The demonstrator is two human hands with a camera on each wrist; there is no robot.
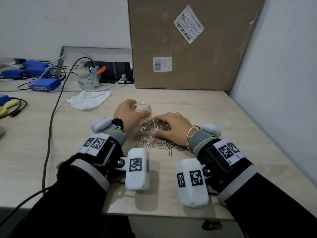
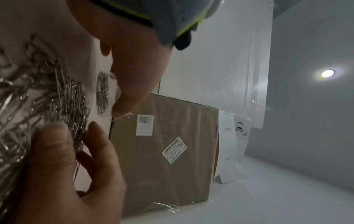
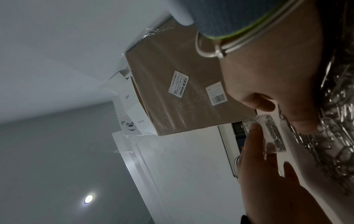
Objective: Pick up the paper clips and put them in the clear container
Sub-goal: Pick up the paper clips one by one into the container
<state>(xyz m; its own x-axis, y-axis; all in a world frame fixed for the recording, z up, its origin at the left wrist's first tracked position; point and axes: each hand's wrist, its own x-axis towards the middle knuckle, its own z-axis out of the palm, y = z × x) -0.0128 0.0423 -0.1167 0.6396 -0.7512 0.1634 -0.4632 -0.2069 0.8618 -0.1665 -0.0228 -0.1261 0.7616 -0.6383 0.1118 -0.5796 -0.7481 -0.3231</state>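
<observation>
Wrist-worn camera housings (image 1: 137, 169) sit nearest in the head view, at six o'clock. Beyond them on the tabletop (image 1: 85, 134), my left hand (image 1: 127, 110) curls around the clear container (image 1: 141, 106) at twelve o'clock, its grip closed on the wall. My right hand (image 1: 171, 127) lies spread, palm down, over the heap of paper clips (image 1: 151, 140) at the centre. Whether it has pinched any, I cannot tell. I judge the step is gathering a bunch, so I would rake the fingers together, lift low and keep the container close and steady.

From the left wrist, the paper clips (image 2: 63, 98) fill nine o'clock. The left hand (image 2: 57, 159) rises from six o'clock, and the right hand (image 2: 134, 72) presses down from twelve. A few clips show inside the clear container (image 2: 103, 94).

From the right wrist, the left hand (image 3: 268, 174) holds the clear container (image 3: 268, 131) at four o'clock, beside the paper clips (image 3: 335, 136) at three. A cardboard box (image 3: 172, 91) stands behind.
</observation>
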